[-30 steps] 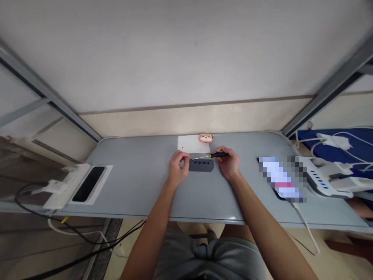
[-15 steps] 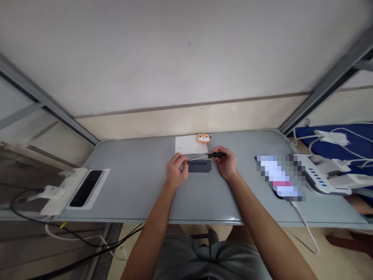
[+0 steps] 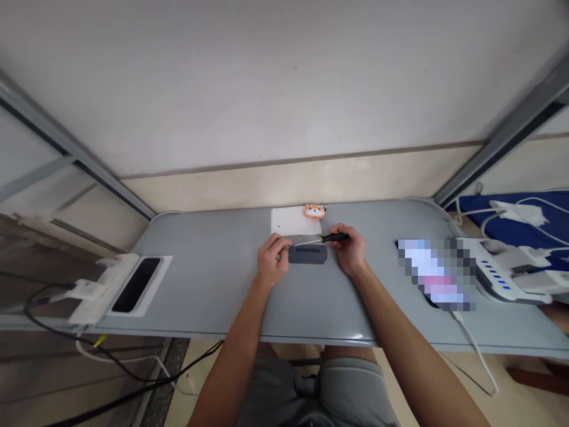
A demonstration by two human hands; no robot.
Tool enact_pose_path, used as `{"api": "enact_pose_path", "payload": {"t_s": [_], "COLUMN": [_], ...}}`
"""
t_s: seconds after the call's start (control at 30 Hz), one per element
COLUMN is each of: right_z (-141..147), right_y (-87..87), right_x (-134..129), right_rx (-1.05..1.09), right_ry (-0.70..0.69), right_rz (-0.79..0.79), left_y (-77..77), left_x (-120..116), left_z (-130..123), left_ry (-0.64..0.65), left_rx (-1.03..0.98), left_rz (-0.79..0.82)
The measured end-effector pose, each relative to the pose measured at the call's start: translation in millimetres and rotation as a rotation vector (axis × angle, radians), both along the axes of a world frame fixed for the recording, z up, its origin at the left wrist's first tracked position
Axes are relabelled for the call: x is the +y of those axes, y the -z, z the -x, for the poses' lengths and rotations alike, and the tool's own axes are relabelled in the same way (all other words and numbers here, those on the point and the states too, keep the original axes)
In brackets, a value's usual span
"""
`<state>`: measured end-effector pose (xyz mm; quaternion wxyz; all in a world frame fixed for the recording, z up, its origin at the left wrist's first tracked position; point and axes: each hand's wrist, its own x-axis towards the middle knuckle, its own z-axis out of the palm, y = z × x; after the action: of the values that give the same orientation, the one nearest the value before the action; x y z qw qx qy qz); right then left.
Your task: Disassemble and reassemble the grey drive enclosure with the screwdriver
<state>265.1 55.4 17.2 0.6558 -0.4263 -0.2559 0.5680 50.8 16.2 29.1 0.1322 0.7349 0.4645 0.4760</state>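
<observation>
Dark slotted box [image 3: 307, 255], centre of frame: probably light, stiff, perhaps slippery; best held by ends. Left hand [image 3: 272, 261] narrow at box's left end; whether it grips anything, cannot tell. Right hand [image 3: 350, 249] holds screwdriver [image 3: 333, 237] by handle; shaft likely rigid. Grey tabletop [image 3: 213, 273], slightly glossy; pale wall [image 3: 284, 95] across upper frame.

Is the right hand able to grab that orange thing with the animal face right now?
Probably not without freeing its fingers: the right hand holds a screwdriver. The orange thing looks close, though, and nothing seems to stand between them.
</observation>
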Motion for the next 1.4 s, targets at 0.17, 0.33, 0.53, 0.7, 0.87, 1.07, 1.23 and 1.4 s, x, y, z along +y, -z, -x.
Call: {"api": "enact_pose_path", "payload": {"t_s": [0.17,0.33,0.53,0.7,0.87,1.07,1.23,1.4], "right_z": [-3,-3,8,10,8,9,10,12], "right_y": [3.4,4.9,7.2,11.9,11.5,13.1,19.9,18.5], "right_x": [3,2,-3,-3,-5,-4,-1,-2], "right_rx": [0.026,-0.139,-0.629,-0.751,-0.790,-0.820,-0.841,-0.810], "right_ry": [0.044,0.007,-0.197,-0.247,-0.265,-0.317,-0.321,-0.304], "right_rz": [0.012,-0.016,-0.191,-0.278,-0.262,-0.306,-0.323,-0.312], "left_y": [-0.4,-1.6,-0.6,-1.0,-1.5,-5.5,-4.3,-3.2], "left_x": [0,1,3,4,4,-2,-5,-3], "left_z": [0,0,0,1,1,-7,-14,-12], "left_ry": [0.014,0.015,-0.059,-0.143,-0.209,-0.168,-0.071,-0.060], "left_rx": [0.022,0.020,-0.023,-0.055,-0.045,-0.018,0.067,0.065], "left_rz": [-0.054,-0.177,-0.272,-0.318,-0.343,-0.361,-0.264,-0.236]}}
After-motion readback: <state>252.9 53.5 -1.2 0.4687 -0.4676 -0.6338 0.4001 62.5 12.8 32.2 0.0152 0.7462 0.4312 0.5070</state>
